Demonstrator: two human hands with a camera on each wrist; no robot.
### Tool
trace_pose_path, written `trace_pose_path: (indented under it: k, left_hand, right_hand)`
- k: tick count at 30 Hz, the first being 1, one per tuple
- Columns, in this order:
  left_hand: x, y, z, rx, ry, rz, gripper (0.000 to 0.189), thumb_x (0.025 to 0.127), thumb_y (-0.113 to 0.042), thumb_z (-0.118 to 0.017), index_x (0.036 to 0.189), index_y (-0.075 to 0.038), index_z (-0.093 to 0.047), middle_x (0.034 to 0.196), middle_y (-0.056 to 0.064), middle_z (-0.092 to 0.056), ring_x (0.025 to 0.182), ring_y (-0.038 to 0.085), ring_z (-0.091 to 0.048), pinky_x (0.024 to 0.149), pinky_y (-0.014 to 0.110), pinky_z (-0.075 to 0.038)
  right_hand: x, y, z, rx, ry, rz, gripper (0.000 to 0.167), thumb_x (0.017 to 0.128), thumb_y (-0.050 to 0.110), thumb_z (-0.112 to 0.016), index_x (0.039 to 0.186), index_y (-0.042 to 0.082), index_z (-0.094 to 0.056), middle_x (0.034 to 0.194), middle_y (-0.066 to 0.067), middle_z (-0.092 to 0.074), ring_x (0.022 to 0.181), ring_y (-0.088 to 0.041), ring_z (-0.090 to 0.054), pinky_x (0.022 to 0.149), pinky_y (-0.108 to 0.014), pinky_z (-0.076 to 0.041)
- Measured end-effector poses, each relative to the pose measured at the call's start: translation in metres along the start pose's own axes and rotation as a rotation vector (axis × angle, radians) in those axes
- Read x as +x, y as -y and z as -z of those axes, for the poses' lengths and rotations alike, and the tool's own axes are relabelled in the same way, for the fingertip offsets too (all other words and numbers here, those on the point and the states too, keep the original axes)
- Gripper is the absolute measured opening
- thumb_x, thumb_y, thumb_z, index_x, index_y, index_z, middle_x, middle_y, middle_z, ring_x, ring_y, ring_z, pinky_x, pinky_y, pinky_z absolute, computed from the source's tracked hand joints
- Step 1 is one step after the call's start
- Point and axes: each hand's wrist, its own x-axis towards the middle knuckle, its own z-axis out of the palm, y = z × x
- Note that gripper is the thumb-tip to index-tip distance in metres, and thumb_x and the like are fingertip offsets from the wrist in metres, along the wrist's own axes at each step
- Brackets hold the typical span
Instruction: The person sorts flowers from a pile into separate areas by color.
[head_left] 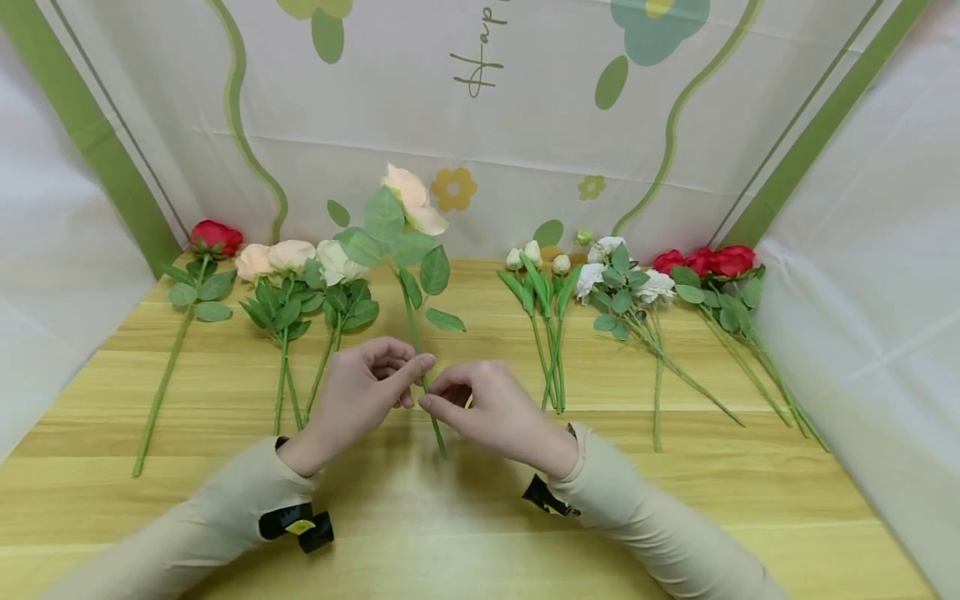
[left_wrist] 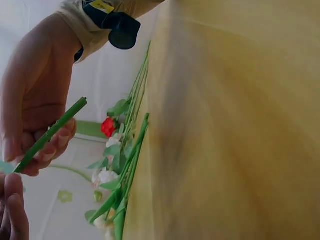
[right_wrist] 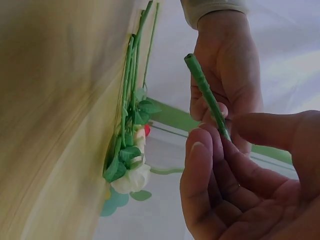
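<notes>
A peach rose (head_left: 414, 202) with green leaves stands nearly upright above the table, its head leaning right. My left hand (head_left: 360, 392) pinches its stem (head_left: 412, 321) between thumb and fingers. Just below, my right hand (head_left: 510, 414) pinches the same stem with thumb and fingertips. Beneath both hands the cut stem end (right_wrist: 200, 75) sticks out towards me in the right wrist view. The left wrist view also shows this green stem (left_wrist: 50, 132) running between the two hands. Parts of the fingers behind the stem are hidden.
On the wooden table (head_left: 450, 533) lie a red rose (head_left: 216, 237) at far left, peach roses (head_left: 291, 255) and a cream rose (head_left: 339, 262) beside it. White tulips (head_left: 532, 254), white flowers (head_left: 655, 286) and red roses (head_left: 731, 261) lie rightward. A printed cloth (head_left: 525, 108) hangs behind.
</notes>
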Motion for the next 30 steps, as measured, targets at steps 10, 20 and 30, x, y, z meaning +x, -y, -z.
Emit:
trace_pose_path:
  k: [10, 20, 30]
  left_hand:
    - [0.004, 0.022, 0.001, 0.037, 0.049, -0.096, 0.015, 0.098, -0.022, -0.063, 0.096, -0.01, -0.072, 0.079, -0.007, -0.068, 0.054, 0.012, -0.062, 0.047, 0.029, -0.049]
    - [0.012, 0.021, 0.02, 0.198, 0.132, 0.009, 0.025, 0.101, -0.034, -0.057, 0.099, -0.014, -0.071, 0.079, -0.007, -0.067, 0.058, 0.011, -0.062, 0.05, 0.03, -0.048]
    - [0.017, 0.02, 0.027, 0.23, 0.17, 0.057, 0.024, 0.102, -0.034, -0.057, 0.096, -0.015, -0.07, 0.079, -0.006, -0.067, 0.061, 0.014, -0.063, 0.05, 0.031, -0.045]
  right_hand:
    - [0.0, -0.001, 0.002, 0.009, -0.029, -0.083, 0.014, 0.094, 0.006, -0.067, 0.081, 0.008, -0.072, 0.067, -0.003, -0.065, 0.057, -0.011, -0.058, 0.053, -0.027, -0.049]
    - [0.012, -0.033, 0.033, -0.039, -0.069, -0.33, 0.017, 0.093, 0.007, -0.066, 0.078, 0.004, -0.073, 0.066, -0.007, -0.066, 0.056, -0.021, -0.064, 0.051, -0.031, -0.051]
    - [0.022, -0.059, 0.047, -0.125, 0.009, -0.459, 0.024, 0.094, 0.008, -0.064, 0.074, 0.0, -0.073, 0.057, -0.01, -0.063, 0.05, -0.025, -0.063, 0.052, -0.029, -0.05]
